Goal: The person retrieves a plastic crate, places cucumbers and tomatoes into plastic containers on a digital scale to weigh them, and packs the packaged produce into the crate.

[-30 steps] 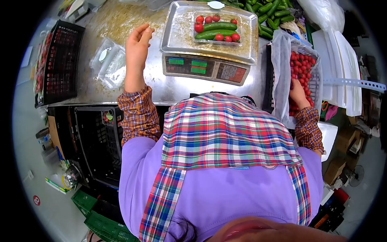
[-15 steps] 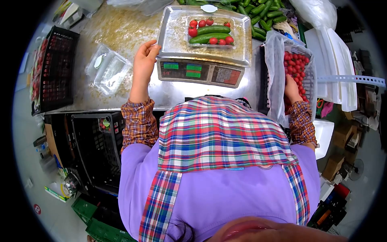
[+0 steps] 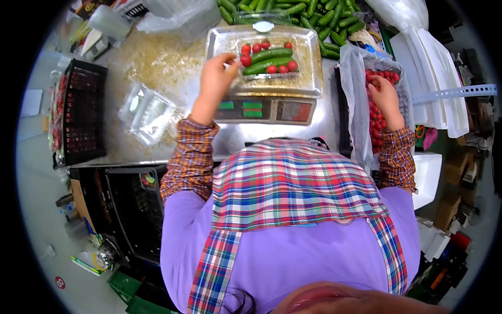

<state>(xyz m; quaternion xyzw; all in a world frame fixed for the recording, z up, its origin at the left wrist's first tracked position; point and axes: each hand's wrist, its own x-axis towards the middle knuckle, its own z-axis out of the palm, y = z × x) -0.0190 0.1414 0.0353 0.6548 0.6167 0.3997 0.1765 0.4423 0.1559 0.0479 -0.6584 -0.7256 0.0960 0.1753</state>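
My left hand (image 3: pixel 215 78) is over the left edge of the scale's metal pan, thumb and forefinger slightly apart beside the tomatoes. On the pan sits a clear plastic tray (image 3: pixel 256 77) holding two cucumbers (image 3: pixel 267 63) and several cherry tomatoes (image 3: pixel 246 60) at its left, top and lower right. Under the pan is the digital scale (image 3: pixel 273 111) with lit green displays, partly hidden by my left arm. My right hand (image 3: pixel 386 97) reaches into a lined crate of cherry tomatoes (image 3: pixel 377 125). Its fingertips are pinched at a cherry tomato near the top of the pile.
A heap of cucumbers (image 3: pixel 334 18) lies behind the scale. Empty clear plastic trays (image 3: pixel 149 115) rest on the metal table to the left, near a black crate (image 3: pixel 83 112). White foam lids (image 3: pixel 429 78) stand right of the tomato crate. Another black crate (image 3: pixel 133 209) is below the table edge.
My left hand has moved right, from the pan's outer edge to beside the tomatoes in the tray. My right hand has risen from deeper in the crate toward its far end.
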